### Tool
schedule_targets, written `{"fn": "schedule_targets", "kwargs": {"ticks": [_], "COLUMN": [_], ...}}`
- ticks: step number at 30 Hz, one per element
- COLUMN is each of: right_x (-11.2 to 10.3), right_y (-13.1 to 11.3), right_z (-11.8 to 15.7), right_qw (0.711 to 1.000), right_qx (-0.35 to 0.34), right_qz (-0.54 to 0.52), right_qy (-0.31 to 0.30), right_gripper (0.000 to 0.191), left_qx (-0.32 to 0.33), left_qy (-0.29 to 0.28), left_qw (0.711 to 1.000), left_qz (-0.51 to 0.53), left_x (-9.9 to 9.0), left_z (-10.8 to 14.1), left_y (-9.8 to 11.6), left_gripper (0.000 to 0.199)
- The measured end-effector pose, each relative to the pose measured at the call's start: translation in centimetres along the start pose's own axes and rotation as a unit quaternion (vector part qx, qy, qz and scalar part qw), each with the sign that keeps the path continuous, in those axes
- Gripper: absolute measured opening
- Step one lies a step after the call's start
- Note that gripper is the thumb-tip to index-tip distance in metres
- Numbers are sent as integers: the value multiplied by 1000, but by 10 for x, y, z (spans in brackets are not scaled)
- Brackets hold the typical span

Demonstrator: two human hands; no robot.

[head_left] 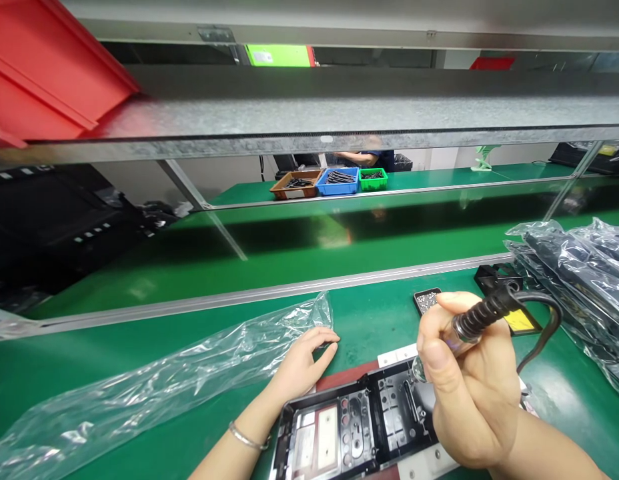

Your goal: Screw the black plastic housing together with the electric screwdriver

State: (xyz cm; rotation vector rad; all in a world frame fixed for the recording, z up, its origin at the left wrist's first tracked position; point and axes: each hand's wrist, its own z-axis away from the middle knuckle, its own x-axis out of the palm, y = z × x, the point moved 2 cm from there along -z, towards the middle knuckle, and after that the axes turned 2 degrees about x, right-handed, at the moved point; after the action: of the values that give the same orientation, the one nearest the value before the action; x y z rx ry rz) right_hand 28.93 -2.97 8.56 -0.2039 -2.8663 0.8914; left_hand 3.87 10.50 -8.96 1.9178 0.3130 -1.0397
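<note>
1. My right hand (469,393) is clenched around a corded hand tool (482,323), with the thumb along one side and the fingers curled around the other. The tip points down and to the left, just above the housing. The handle is ribbed black rubber, with a glossy, clear-looking collar near the tip, and a dark cord curves away to the right.
2. My left hand (302,363) is released, holding nothing. It rests palm-down on the green worktop (374,320), fingers gently curved, with a thin metal bangle (247,437) on the wrist.
3. The black plastic housing (354,427) lies open on the worktop between my hands, its moulded ribs and recesses facing up. Its near end runs out of view, and my right hand covers part of it.
4. A crumpled clear plastic bag (139,380) lies just beside my left hand, thin and shiny.
5. A small black tray of tiny silver parts (427,300) sits just past my right fingers.
6. Black items in glossy plastic bags (574,280) are heaped at the right.
</note>
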Motion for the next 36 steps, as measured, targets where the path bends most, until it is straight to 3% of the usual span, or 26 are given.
{"fn": "schedule_targets", "kwargs": {"ticks": [36], "right_x": [-1], "right_y": [0], "right_z": [0], "right_qw": [1000], "right_qx": [-5], "right_qz": [21], "right_qy": [-5], "right_gripper": [18], "left_qx": [7], "left_qy": [11], "left_qw": [1000], "left_qz": [-4], "left_x": [-1], "left_z": [-1], "left_y": [2], "left_gripper": [34]}}
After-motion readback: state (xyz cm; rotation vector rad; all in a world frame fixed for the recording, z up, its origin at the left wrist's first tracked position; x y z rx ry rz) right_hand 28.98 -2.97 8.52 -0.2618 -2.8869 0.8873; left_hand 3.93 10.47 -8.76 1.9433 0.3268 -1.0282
